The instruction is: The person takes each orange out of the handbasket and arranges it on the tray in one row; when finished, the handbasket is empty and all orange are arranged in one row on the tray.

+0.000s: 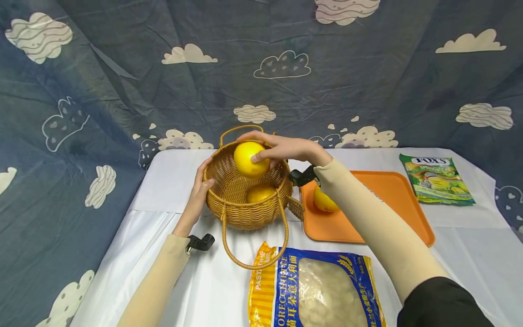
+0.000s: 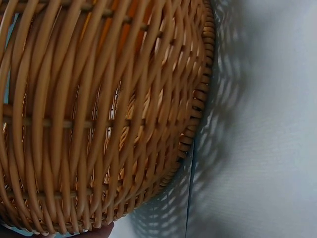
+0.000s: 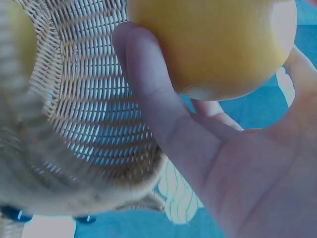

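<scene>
Over the mouth of a round wicker basket (image 1: 245,214), my right hand (image 1: 286,147) grips a yellow-orange fruit (image 1: 250,160), thumb on the near side. The right wrist view shows the fruit (image 3: 218,44) between thumb and fingers, with the basket's woven inner wall (image 3: 99,99) beside it. A second yellow fruit (image 1: 261,194) lies on the basket's bottom. My left hand (image 1: 198,193) holds the basket's left rim, thumb towards the inside. In the left wrist view the woven outer wall (image 2: 99,109) fills most of the picture, and only fingertips show at the bottom edge.
An orange tray (image 1: 392,200) with another yellow fruit (image 1: 324,200) stands right of the basket, partly behind my right forearm. A green FOX'S candy bag (image 1: 439,179) lies at the far right. The basket's near handle (image 1: 225,240) overlaps a blue-and-yellow orecchiette pasta bag (image 1: 327,290).
</scene>
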Action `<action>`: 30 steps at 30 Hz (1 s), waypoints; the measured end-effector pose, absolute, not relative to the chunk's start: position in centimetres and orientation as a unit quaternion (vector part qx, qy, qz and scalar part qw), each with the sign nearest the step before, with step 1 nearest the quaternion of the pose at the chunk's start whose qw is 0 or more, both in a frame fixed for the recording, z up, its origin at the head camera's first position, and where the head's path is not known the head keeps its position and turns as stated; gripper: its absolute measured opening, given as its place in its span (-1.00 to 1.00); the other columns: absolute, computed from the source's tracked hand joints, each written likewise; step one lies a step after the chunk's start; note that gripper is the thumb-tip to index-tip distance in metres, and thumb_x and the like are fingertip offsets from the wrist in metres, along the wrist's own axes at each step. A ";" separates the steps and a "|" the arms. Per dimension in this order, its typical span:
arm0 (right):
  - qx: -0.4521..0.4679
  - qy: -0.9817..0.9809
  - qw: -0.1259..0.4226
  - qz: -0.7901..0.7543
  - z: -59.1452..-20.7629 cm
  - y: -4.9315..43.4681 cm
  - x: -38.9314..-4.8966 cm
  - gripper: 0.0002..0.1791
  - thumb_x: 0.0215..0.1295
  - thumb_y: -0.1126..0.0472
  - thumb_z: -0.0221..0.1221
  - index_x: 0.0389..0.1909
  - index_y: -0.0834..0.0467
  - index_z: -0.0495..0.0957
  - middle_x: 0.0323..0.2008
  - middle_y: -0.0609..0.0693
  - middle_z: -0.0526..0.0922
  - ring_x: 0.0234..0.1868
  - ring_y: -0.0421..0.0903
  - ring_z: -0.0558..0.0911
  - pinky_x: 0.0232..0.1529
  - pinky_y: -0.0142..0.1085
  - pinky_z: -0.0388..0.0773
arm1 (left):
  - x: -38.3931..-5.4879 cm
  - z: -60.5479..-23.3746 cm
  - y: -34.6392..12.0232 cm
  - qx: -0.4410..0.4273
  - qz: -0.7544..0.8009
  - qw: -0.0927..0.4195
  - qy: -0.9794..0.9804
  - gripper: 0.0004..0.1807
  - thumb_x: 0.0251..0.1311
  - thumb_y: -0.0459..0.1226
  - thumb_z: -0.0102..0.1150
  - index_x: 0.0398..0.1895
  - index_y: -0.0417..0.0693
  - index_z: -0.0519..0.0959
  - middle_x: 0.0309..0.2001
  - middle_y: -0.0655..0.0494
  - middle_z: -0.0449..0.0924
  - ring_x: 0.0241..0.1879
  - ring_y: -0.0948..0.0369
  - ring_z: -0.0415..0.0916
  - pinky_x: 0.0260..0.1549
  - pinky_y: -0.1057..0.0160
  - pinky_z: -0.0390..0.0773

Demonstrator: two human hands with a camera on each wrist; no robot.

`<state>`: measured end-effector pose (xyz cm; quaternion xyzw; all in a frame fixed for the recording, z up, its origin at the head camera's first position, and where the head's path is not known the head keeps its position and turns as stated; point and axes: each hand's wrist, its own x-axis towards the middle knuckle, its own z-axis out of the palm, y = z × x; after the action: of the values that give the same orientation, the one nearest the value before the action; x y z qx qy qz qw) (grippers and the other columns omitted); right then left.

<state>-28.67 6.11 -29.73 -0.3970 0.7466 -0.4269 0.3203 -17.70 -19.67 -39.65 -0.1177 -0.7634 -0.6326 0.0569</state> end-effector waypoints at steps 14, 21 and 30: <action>-0.342 0.749 0.288 -0.489 -30.1 11.3 -28.0 -0.30 0.28 0.20 0.12 0.38 -0.13 0.06 0.25 0.12 0.19 0.04 0.16 0.45 -0.08 0.03 0.51 | -17.6 -39.6 -19.5 -0.121 -0.639 0.059 -0.757 -0.32 0.28 -0.26 -0.26 0.49 -0.11 -0.05 0.48 -0.08 -0.12 0.43 -0.05 -0.16 0.33 -0.05 -0.12; -0.301 0.764 0.265 -0.505 -30.7 14.1 -27.6 -0.28 0.25 0.22 0.20 0.36 -0.07 0.08 0.22 0.13 0.21 0.01 0.17 0.44 -0.10 0.05 0.52 | -17.6 -39.6 -19.4 -0.123 -0.639 0.059 -0.757 -0.31 0.27 -0.25 -0.25 0.49 -0.13 -0.05 0.48 -0.08 -0.12 0.43 -0.03 -0.15 0.33 -0.03 -0.12; -0.247 0.765 0.231 -0.548 -31.9 18.1 -26.4 -0.30 0.30 0.22 0.18 0.36 -0.05 0.05 0.17 0.24 0.21 -0.09 0.21 0.53 -0.18 0.00 0.59 | -17.5 -39.6 -19.5 -0.118 -0.634 0.056 -0.762 -0.31 0.29 -0.23 -0.25 0.50 -0.09 -0.06 0.48 -0.06 -0.13 0.43 -0.05 -0.16 0.33 -0.07 -0.11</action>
<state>-26.44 18.05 -31.86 -0.2469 0.7653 -0.5478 0.2308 -17.47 -19.51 -39.65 -0.1184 -0.7618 -0.6345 0.0561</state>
